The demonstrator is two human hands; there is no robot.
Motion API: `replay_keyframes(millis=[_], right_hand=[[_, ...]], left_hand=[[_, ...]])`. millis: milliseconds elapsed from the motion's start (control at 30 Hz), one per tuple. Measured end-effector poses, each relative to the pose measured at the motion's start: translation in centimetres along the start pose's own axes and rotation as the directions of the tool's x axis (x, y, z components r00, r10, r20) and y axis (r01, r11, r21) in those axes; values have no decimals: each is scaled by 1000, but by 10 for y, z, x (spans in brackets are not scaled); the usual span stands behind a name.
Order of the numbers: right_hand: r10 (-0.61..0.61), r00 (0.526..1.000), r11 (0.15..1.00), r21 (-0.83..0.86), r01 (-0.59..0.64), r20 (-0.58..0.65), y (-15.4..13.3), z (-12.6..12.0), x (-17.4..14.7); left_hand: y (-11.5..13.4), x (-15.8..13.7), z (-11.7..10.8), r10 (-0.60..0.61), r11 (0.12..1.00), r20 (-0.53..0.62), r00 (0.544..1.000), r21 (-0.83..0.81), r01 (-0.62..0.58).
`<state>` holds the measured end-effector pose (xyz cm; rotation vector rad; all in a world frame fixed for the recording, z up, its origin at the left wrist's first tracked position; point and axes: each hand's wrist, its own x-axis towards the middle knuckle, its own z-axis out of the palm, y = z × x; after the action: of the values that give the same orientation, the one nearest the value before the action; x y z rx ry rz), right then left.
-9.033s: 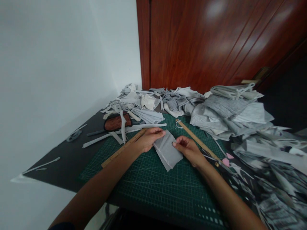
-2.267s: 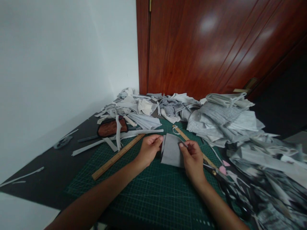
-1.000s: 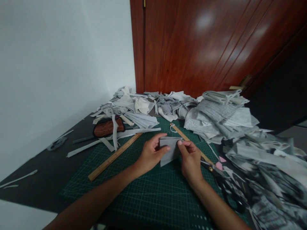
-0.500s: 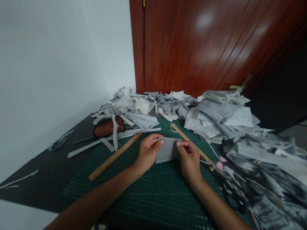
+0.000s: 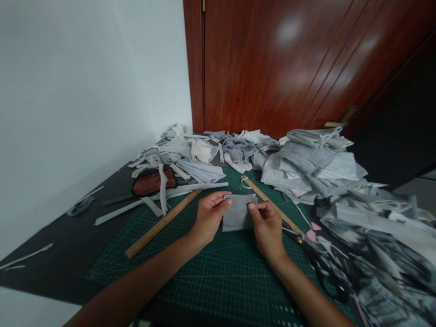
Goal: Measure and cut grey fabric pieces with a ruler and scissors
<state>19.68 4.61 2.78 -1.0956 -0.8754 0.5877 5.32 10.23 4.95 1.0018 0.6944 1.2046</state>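
Note:
A small grey piece of fabric [image 5: 240, 215] is held up between my two hands, over the green cutting mat [image 5: 218, 281]. My left hand [image 5: 209, 217] pinches its upper left corner between thumb and fingers. On the other side, my right hand [image 5: 268, 227] grips the right edge a little below the upper corner, thumb toward me. The fabric looks folded or layered, with a second edge showing at the top right. Behind the hands lie two wooden rulers, the left ruler [image 5: 163, 223] and the right ruler [image 5: 272, 204], both on the mat.
Black-handled scissors [image 5: 325, 268] lie at the right beside pink scraps [image 5: 311, 235]. Grey fabric is heaped along the right [image 5: 313, 168], with cream and grey offcuts [image 5: 190, 150] at the back. A brown padded item [image 5: 153, 180] rests at the left among fabric strips. A wall and a wooden door [image 5: 272, 68] stand behind.
My right thumb and fingers have shifted slightly down and left along the fabric's right edge, uncovering its upper right corner. My left hand keeps its pinch.

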Motion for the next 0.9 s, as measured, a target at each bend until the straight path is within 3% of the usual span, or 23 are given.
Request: replay_keyframes(millis=[167, 333, 900], right_hand=[[22, 1000, 998, 53, -21, -15, -7, 4, 0], [132, 991, 981, 144, -133, 18, -11, 5, 2], [55, 997, 992, -121, -47, 60, -11, 2, -3]], left_hand=[[-1, 1, 0, -25, 999, -17, 1000, -25, 25], [-1, 2, -1, -39, 999, 0, 999, -18, 39], [-3, 3, -2, -33, 999, -36, 999, 13, 33]])
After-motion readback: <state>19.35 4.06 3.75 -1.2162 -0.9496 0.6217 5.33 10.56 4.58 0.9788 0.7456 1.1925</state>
